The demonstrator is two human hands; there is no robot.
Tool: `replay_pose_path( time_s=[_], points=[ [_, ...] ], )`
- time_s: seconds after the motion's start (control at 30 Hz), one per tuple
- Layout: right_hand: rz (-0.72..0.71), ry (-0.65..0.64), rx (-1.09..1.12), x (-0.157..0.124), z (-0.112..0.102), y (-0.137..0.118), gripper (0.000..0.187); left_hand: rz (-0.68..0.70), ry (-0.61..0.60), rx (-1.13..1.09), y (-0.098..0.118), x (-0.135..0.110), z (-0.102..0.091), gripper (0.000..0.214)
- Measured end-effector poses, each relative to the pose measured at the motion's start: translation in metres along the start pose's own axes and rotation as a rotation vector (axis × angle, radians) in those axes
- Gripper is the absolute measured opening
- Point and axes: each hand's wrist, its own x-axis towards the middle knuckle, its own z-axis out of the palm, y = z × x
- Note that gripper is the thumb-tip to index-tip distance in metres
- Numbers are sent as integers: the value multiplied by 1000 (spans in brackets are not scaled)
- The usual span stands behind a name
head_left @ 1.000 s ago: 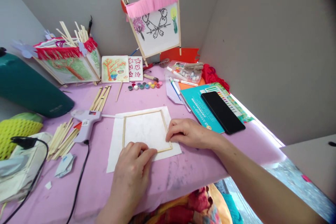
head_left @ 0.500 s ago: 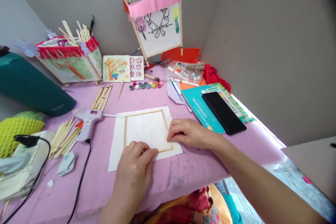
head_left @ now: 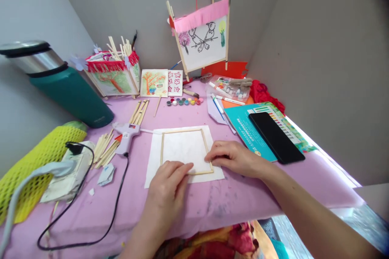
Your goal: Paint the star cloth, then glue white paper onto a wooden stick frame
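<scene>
A thin wooden stick frame [head_left: 164,145] lies on a white paper sheet [head_left: 153,170] on the purple table. My left hand [head_left: 170,188] lies over the frame's near edge, fingertips pressing the bottom stick. My right hand [head_left: 232,156] rests at the frame's right side, fingers curled and pinching the right stick near its lower corner. Neither hand lifts anything off the table.
A glue gun [head_left: 127,135] with black cord lies left of the paper, beside loose sticks [head_left: 105,149]. A teal flask [head_left: 60,85], paper lanterns [head_left: 202,36], paint pots [head_left: 184,101], a black phone [head_left: 276,137] on a teal booklet, and a yellow mesh [head_left: 39,158] surround the work area.
The camera has swung left and pulled back, bringing the flask and power strip into view. Both hands stay on the frame in the same places.
</scene>
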Motion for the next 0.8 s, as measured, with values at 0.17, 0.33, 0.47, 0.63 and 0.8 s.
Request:
replay_pose_path(
  time_s=[0.17,0.33,0.47,0.63,0.8],
  points=[
    [86,81,-40,-17,0,-11,18,-209,178,16,-19,-13,-36,19],
    [110,196,-159,-34,16,-14,14,-258,123,206,-34,-30,-42,17],
    [118,304,-204,-40,32,-14,17,-272,89,262,-35,-37,-35,17],
    [156,417,-252,-42,44,-15,14,-265,104,302,-35,-39,-30,16],
    [119,437,-249,-43,50,-16,14,-118,119,296,-35,-37,-27,20]
  ],
)
